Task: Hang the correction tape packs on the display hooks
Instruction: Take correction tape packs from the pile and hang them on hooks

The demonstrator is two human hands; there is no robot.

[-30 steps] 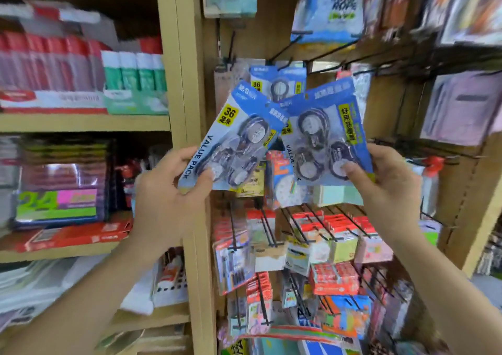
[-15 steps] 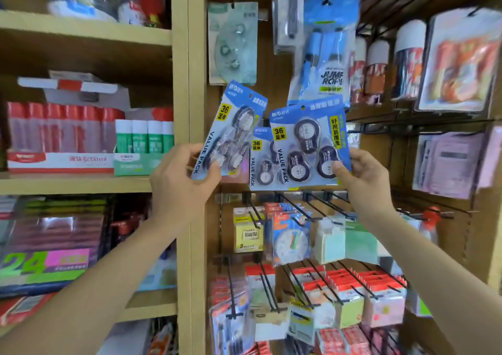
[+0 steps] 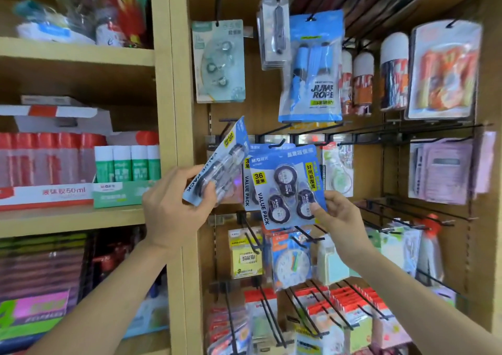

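Correction tape pack of blue card with three black dispensers [image 3: 285, 186] meets the black wire hook [image 3: 277, 144], its lower corner pinched by the right hand [image 3: 339, 216]; whether it is threaded is unclear. The left hand [image 3: 173, 208] grips a tilted second blue pack [image 3: 220, 164], probably next to hook.

To your left, a wooden shelf [image 3: 68, 220] carries red-capped glue bottles [image 3: 43, 159], with green-capped glue bottles [image 3: 127, 163] just beside them. Up on your right hangs a blue jump rope pack [image 3: 312, 69], near white-capped cans [image 3: 394, 72]. Lower down, a toy clock pack [image 3: 292, 263] hangs beside yellow sticky notes [image 3: 245, 257]. Pink calculators [image 3: 440, 170] hang far right.
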